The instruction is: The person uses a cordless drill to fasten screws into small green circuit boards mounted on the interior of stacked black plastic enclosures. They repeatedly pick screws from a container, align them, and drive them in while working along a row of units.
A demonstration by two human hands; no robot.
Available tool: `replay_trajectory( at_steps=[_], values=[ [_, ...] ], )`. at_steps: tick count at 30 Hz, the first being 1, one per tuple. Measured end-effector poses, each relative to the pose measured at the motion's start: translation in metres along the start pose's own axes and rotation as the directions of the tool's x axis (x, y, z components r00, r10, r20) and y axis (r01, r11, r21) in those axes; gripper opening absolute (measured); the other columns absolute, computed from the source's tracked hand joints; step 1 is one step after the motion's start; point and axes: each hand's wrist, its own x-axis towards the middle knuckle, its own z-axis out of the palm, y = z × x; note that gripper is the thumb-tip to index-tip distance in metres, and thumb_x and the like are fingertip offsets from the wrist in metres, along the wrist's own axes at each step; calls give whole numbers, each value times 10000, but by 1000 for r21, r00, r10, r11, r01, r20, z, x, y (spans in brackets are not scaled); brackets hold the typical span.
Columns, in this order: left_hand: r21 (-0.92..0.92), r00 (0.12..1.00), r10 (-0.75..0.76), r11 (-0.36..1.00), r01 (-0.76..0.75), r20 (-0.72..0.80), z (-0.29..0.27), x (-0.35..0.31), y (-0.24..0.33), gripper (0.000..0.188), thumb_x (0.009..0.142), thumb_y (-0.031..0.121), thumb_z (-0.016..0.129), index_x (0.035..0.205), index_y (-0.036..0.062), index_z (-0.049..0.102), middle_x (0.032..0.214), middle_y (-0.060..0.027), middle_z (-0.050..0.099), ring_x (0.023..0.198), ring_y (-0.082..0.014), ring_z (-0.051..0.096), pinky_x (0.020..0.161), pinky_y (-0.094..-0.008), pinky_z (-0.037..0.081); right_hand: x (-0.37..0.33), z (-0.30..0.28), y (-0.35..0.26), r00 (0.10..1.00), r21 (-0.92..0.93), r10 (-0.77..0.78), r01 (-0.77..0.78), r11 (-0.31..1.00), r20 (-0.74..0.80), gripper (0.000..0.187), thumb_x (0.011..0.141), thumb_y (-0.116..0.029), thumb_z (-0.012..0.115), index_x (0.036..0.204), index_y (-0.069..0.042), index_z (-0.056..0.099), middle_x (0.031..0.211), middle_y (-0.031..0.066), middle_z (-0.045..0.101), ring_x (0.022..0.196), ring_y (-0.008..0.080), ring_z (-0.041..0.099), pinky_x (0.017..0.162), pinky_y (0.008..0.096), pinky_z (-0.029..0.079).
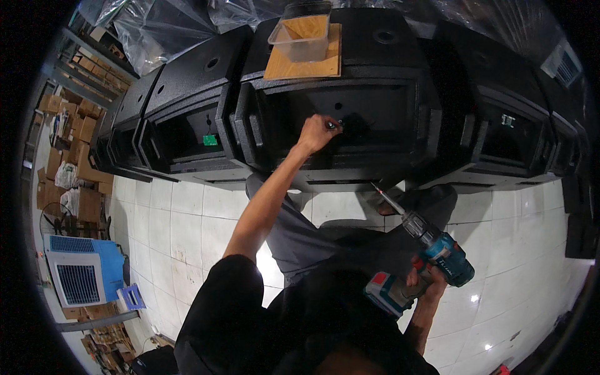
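Note:
My left hand [317, 133] reaches into the recess of a black speaker cabinet [369, 55]. Its thumb and fingers are pinched together near the recess floor, around something small and dark that I cannot make out. A round hole shows in the panel just beyond them. In my right hand [432, 282] is a teal and black cordless drill [447, 255], gripped by its handle. The drill's long bit slants up and left, its tip just short of the cabinet's lower front edge. A clear plastic tub [301, 49] rests on a wooden board [294, 70] atop the cabinet.
Similar black cabinets [194, 84] stand on both sides; one holds a green piece [210, 140], another a small pale plate [508, 120]. Plastic sheeting [156, 31] hangs behind. Cardboard boxes [87, 165] and a blue-white air cooler [81, 275] are at left, on pale tiles [187, 215].

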Motion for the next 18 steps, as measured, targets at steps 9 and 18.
replay_trajectory(
  at_steps=[9,18],
  values=[
    [736,938,48,607,-299,342,9,51,-15,215,782,173,678,961,54,663,949,-165,679,945,-295,659,893,-430,492,-18,16,-13,983,8,-36,38,999,-179,408,762,-237,666,1017,67,568,812,167,643,501,187,565,465,309,469],
    [676,956,40,699,-235,291,3,48,-20,340,732,286,731,982,65,668,1049,-155,658,1062,-306,602,1002,-439,393,-14,0,-4,978,30,10,-4,1000,-211,424,765,-245,655,1053,50,558,877,194,650,525,199,592,476,311,495]
  ],
)
